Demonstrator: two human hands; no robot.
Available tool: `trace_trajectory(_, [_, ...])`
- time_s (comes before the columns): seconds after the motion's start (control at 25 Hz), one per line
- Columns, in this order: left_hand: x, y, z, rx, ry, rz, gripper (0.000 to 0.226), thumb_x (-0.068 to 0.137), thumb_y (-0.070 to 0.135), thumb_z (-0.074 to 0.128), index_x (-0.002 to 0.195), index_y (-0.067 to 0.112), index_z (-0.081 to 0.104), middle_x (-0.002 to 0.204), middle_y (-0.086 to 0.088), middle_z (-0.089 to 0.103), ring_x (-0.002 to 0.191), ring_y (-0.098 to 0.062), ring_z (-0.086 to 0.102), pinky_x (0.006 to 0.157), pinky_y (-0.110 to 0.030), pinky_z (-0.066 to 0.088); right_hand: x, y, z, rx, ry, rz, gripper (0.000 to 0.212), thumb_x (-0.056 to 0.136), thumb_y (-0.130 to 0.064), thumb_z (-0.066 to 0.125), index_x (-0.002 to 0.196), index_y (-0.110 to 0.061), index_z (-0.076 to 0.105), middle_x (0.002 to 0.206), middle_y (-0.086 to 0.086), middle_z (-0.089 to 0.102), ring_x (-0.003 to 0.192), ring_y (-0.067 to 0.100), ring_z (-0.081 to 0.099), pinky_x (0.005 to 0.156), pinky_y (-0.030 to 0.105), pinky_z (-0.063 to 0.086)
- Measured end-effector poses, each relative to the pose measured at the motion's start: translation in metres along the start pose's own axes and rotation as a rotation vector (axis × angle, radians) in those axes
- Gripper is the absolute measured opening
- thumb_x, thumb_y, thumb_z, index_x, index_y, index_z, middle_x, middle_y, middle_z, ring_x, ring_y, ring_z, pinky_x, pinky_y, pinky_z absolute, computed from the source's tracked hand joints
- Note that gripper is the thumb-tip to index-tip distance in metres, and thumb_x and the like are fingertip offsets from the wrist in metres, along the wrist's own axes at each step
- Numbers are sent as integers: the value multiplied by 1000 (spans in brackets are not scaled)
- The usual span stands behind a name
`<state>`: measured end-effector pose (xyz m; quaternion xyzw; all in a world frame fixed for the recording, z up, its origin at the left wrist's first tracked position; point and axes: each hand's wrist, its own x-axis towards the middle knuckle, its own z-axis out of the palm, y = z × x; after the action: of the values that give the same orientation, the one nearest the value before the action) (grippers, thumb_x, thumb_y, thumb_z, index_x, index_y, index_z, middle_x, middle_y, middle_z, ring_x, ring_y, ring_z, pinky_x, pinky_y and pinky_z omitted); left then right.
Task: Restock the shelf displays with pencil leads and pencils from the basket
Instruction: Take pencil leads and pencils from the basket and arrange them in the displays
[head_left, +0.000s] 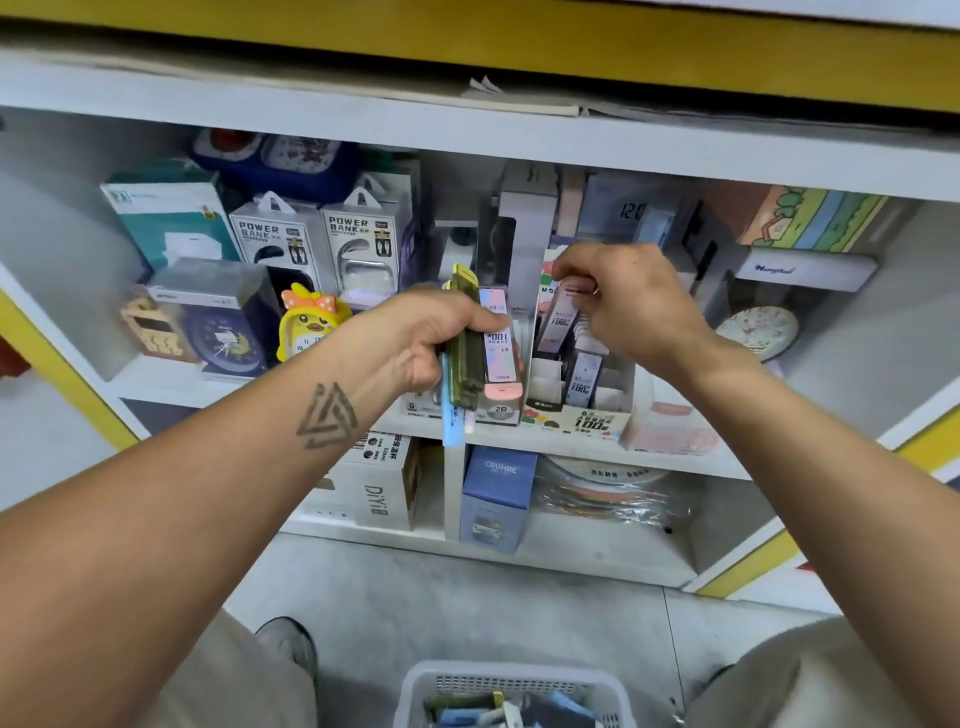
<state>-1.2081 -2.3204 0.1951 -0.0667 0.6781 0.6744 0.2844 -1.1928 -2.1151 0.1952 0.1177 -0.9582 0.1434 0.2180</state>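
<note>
Bare forearms, a wrist tattoo, light trousers, a dark shoe

Both arms are bare, no sleeves showing. The left forearm (218, 499) bears a dark tattoo (327, 415) of interlocked triangles, just below the wrist, at about 7 o'clock from the left hand (415, 338). The right hand (628, 306) shows no ring or watch. Light khaki trousers (810, 680) cover both knees; a dark grey shoe (288, 644) sits at 6 o'clock.

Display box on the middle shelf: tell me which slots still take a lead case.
The display box shows bare white dividers at its front left, beside the upright dark case. The back row is crowded, where the right hand pinches a case. The left hand grips more cases.
</note>
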Motion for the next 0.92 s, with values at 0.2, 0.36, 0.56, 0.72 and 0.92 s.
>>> trace_trajectory(0.2, [3, -2, 1, 0, -2, -2, 33, 91, 1, 63, 124, -4, 59, 110, -26, 70, 100, -39, 70, 80, -52, 57, -3, -1, 8, -64, 65, -21, 27, 88, -5, 59, 111, -18, 66, 97, 9, 74, 91, 37, 66, 75, 44, 56])
trace_trajectory(0.36, [5, -3, 1, -13, -5, -11, 34, 90, 0, 63, 124, -3, 58, 110, -26, 70, 98, -39, 70, 73, -52, 58, 0, 4, 18, -78, 14, 30, 12, 89, -14, 65, 99, -19, 61, 88, 8, 71, 82, 36, 63, 69, 44, 55])
trace_trajectory(0.56, [9, -5, 3, -20, -21, -32, 31, 91, 1, 62, 122, -2, 59, 106, -25, 71, 94, -38, 71, 69, -50, 59, -1, 8, 25, -201, -66, -47, 15, 96, -21, 64, 97, -11, 76, 101, 7, 69, 98, 30, 58, 80, 43, 52])
trace_trajectory(0.72, [11, -5, 6, -55, -65, -48, 18, 93, 2, 61, 110, 0, 62, 82, -20, 74, 69, -32, 73, 58, -46, 61, -2, -1, 19, 50, -18, 42, 16, 94, -15, 63, 102, -15, 77, 99, 6, 70, 93, 20, 63, 79, 38, 54])
trace_trajectory(0.92, [11, -6, 13, -108, -99, -24, 24, 95, 6, 60, 119, 4, 62, 93, -19, 73, 77, -31, 73, 60, -47, 61, -8, -21, 5, 789, -282, 357, 31, 87, -34, 77, 97, -9, 61, 75, 9, 76, 65, 19, 71, 50, 23, 51])
